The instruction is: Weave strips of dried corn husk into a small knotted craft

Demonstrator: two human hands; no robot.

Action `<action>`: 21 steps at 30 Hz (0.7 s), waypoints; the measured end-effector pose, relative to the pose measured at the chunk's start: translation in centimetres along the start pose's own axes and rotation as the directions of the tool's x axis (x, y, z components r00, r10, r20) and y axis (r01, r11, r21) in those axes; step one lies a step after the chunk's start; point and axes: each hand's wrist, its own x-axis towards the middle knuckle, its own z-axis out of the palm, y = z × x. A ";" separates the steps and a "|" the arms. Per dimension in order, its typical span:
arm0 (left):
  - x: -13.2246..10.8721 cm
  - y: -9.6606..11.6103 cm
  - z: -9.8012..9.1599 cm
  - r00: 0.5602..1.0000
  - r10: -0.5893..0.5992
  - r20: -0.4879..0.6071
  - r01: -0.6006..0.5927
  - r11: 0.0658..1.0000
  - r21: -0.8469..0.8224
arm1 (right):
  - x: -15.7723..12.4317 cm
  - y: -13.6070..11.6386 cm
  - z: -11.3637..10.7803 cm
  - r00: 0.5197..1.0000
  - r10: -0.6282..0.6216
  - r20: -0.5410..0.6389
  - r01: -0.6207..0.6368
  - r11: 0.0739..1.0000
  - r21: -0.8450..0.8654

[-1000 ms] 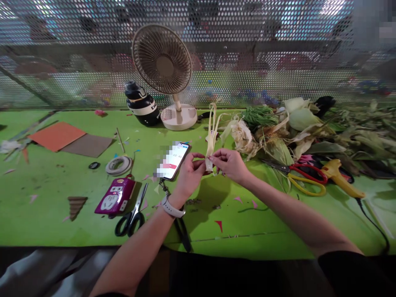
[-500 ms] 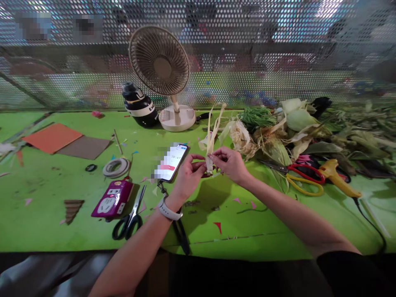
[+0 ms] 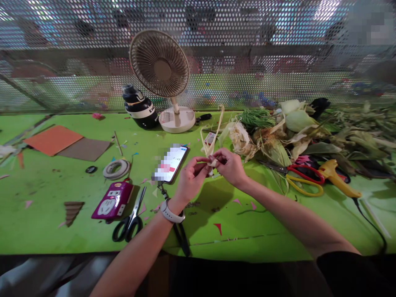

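My left hand [image 3: 190,177] and my right hand [image 3: 230,167] meet above the green table [image 3: 55,231], both pinched on a pale dried corn husk strip [image 3: 209,145]. The husk's loose ends stand up and curl between the two hands. A white band sits on my left wrist. A phone [image 3: 170,163] lies just left of my left hand, its screen lit.
A heap of corn husks [image 3: 278,136] lies right of my hands, with red-and-yellow scissors [image 3: 305,178] and a yellow glue gun [image 3: 338,178]. Black scissors [image 3: 130,220], a purple power strip [image 3: 111,199], tape roll [image 3: 116,168], desk fan [image 3: 162,74], bottle [image 3: 138,106] and cardboard sheets [image 3: 66,142] stand left.
The husk's upright ends have bent lower and curled over as my fingers work it. Both hands stay in nearly the same place.
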 end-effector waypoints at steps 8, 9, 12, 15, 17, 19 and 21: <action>0.1 0.4 -1.2 0.998 -0.008 0.058 0.011 0.999 -0.052 | 0.3 -0.8 -1.0 0.989 -0.140 -0.057 0.136 0.988 -0.068; 0.2 0.5 -1.5 0.998 -0.002 0.067 0.005 0.999 -0.042 | 0.3 -1.2 -1.4 0.974 -0.211 -0.077 0.202 0.973 -0.109; 0.1 1.3 -2.1 0.995 -0.007 0.095 -0.001 0.997 0.083 | 0.3 -2.6 -2.8 0.910 -0.408 -0.081 0.389 0.904 -0.177; 0.0 2.6 -2.8 0.980 -0.036 0.194 0.002 0.985 0.172 | 0.4 -4.1 -4.1 0.849 -0.524 0.069 0.527 0.835 -0.158; 0.0 3.5 -3.2 0.960 -0.042 0.276 0.001 0.989 0.149 | 0.5 -4.9 -4.7 0.798 -0.550 0.245 0.590 0.796 -0.137; 0.1 4.5 -3.4 0.932 -0.050 0.360 0.007 0.993 0.121 | 0.7 -5.5 -5.1 0.745 -0.527 0.409 0.616 0.779 -0.119; 0.3 5.3 -3.5 0.908 -0.054 0.415 0.011 0.994 0.106 | 0.9 -5.9 -5.3 0.702 -0.484 0.523 0.614 0.783 -0.100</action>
